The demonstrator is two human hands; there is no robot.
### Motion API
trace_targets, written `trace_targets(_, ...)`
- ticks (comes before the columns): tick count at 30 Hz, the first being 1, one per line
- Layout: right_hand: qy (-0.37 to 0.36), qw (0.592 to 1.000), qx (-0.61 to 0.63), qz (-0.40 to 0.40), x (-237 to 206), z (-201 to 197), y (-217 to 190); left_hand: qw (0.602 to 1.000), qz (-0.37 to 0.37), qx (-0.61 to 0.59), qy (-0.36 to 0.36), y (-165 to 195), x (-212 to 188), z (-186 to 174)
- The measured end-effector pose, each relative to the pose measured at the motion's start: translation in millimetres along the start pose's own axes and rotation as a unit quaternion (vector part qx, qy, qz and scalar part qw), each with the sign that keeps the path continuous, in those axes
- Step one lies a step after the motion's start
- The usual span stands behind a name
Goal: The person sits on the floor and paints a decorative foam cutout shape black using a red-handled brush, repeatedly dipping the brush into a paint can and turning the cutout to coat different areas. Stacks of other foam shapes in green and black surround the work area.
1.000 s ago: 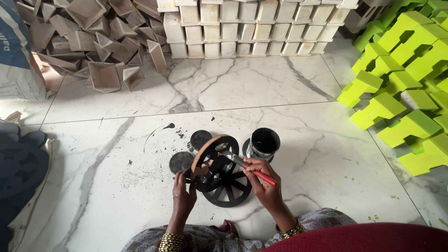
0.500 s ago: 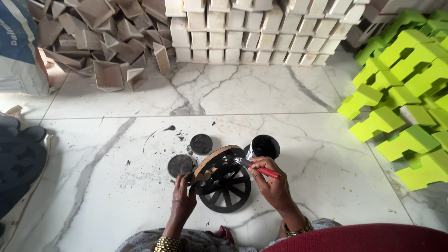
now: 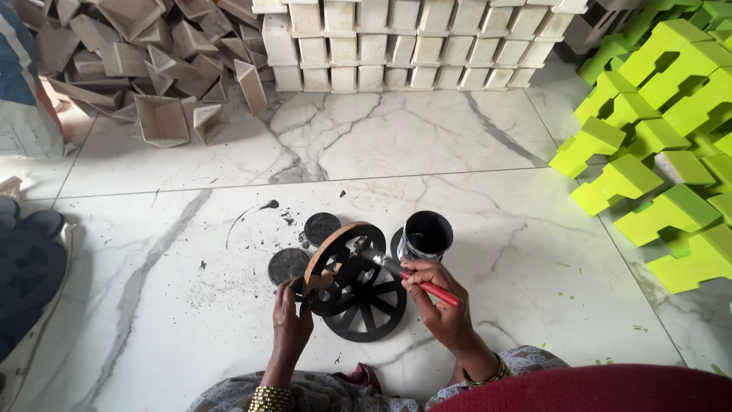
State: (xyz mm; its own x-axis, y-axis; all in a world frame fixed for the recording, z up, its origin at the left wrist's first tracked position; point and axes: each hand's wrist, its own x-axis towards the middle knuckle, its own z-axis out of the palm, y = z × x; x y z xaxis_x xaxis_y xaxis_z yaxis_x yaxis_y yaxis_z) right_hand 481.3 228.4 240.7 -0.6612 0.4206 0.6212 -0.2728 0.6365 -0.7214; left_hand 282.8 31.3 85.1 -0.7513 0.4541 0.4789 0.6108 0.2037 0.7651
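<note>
My left hand (image 3: 291,320) holds a spoked wooden wheel (image 3: 337,263) tilted on edge; its spokes are black and its rim is still bare wood. My right hand (image 3: 438,297) grips a red-handled paintbrush (image 3: 408,275) whose tip touches the wheel's hub. A finished black wheel (image 3: 366,309) lies flat on the floor under it. A tin of black paint (image 3: 425,235) stands just right of the wheels.
Two round black lids (image 3: 288,265) lie left of the wheel amid paint spatters. Bare wooden pieces (image 3: 152,61) are heaped at the far left, white blocks (image 3: 396,38) stacked at the back, lime-green shapes (image 3: 656,145) piled along the right. Dark shapes (image 3: 27,267) lie at the left edge.
The view has shifted slightly. The wheel stays in my left hand while the brush keeps working at its hub.
</note>
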Motion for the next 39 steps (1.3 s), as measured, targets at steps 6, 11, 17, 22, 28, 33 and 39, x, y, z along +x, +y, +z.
trace_targets(6,-0.011,0.997,-0.045,0.055,5.4,4.7,-1.4,1.0,0.026,-0.017,-0.005,-5.4,-2.1,0.8)
trace_targets(11,0.057,0.995,0.033,0.075,13.7,-31.0,21.6,1.0,0.023,0.004,0.021,-6.8,-0.5,1.1)
trace_targets(17,0.208,0.972,-0.014,0.108,22.9,-77.9,68.8,0.999,-0.009,0.007,0.03,-8.1,5.7,11.2)
trace_targets(22,0.157,0.978,-0.063,0.12,20.9,-64.7,115.1,0.999,-0.028,0.015,0.01,-7.3,10.5,18.0)
trace_targets(28,0.083,0.975,-0.192,0.08,31.2,-35.0,149.4,1.0,0.01,0.008,0.021,-6.6,11.9,18.7)
trace_targets(33,0.11,0.97,-0.203,0.074,29.5,-35.6,138.6,1.0,0.01,-0.005,0.02,-6.4,9.3,15.1)
trace_targets(39,0.255,0.955,-0.002,0.154,20.9,-69.8,127.4,1.0,0.016,-0.009,0.008,-2.3,4.9,12.3)
